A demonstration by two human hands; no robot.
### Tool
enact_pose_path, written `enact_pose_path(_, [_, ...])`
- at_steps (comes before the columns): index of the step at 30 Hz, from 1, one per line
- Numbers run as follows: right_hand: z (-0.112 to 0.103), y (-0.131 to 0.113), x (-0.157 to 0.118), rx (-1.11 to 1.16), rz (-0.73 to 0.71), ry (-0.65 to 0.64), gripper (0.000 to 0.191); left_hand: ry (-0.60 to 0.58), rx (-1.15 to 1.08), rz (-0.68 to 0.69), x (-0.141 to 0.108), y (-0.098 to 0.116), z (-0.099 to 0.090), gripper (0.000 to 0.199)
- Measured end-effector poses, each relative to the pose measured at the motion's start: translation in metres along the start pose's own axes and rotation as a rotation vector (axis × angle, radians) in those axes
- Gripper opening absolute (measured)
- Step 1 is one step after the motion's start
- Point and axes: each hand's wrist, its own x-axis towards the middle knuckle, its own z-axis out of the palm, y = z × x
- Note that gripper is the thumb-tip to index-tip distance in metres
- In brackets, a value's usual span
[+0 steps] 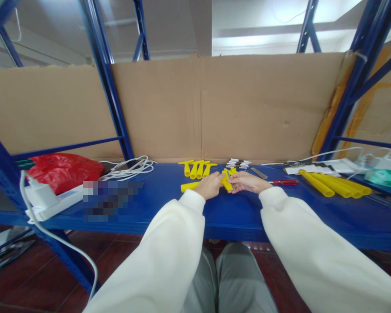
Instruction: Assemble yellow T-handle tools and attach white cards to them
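Above the blue shelf, my left hand [210, 184] is closed around a yellow T-shaped plastic handle [189, 186], whose round tube sticks out to the left. The wide yellow head [227, 182] points right, between both hands. My right hand [245, 182] pinches at that head with its fingertips; whether something small is also between them is hidden. More yellow T-shaped handles [199, 170] stand in a row behind my left hand. Black-and-white small packs [238, 163] lie stacked behind my right hand, near a flat metal strip [258, 173]. A red screwdriver [285, 182] lies right of my right hand.
Several long yellow tubes [337, 184] lie on the right. On the left are a white power strip [60, 202], coiled white cable [130, 168] and a red plastic bag [66, 171]. A cardboard panel [247, 108] closes the back, between blue posts [108, 82].
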Motion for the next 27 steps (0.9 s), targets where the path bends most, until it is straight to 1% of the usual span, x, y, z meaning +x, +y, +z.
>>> enact_pose_path(6, [0.002,-0.001,0.001,0.016,0.027,0.034,0.011,0.022,0.066,-0.01,0.0,0.006,-0.006,0.048])
enact_pose_path(13, [0.004,-0.003,-0.001,0.018,0.012,0.002,0.014,0.105,0.061,-0.027,0.001,0.007,-0.007,0.044])
enact_pose_path(15, [0.002,-0.005,-0.001,0.002,0.01,-0.02,0.017,0.121,0.053,-0.039,0.0,0.006,-0.007,0.044])
enact_pose_path(17, [-0.005,-0.008,0.0,-0.018,-0.001,0.009,0.018,0.135,0.044,-0.068,-0.001,0.006,-0.008,0.043])
enact_pose_path(18, [-0.011,-0.009,0.0,-0.035,-0.008,0.067,0.017,0.143,0.039,-0.089,-0.001,0.006,-0.009,0.043])
enact_pose_path(19, [-0.018,-0.008,0.0,-0.066,-0.017,0.167,0.016,0.153,0.035,-0.111,-0.001,0.007,-0.009,0.044])
enact_pose_path(21, [-0.036,-0.005,0.001,-0.198,-0.019,0.475,0.012,0.175,0.025,-0.147,-0.002,0.007,-0.011,0.047])
enact_pose_path(23, [-0.055,0.001,0.001,-0.486,-0.009,0.791,0.012,0.195,0.01,-0.167,-0.001,0.007,-0.012,0.048])
enact_pose_path(24, [-0.062,0.005,0.001,-0.643,0.008,0.881,0.016,0.203,0.001,-0.175,-0.001,0.007,-0.012,0.048])
enact_pose_path(25, [-0.068,0.008,0.001,-0.772,0.029,0.928,0.021,0.206,-0.009,-0.185,-0.001,0.007,-0.012,0.048])
enact_pose_path(26, [-0.072,0.011,0.001,-0.875,0.06,0.942,0.025,0.207,-0.023,-0.197,-0.001,0.007,-0.012,0.048])
enact_pose_path(27, [-0.074,0.014,0.001,-0.957,0.086,0.929,0.029,0.205,-0.04,-0.209,-0.001,0.007,-0.012,0.047])
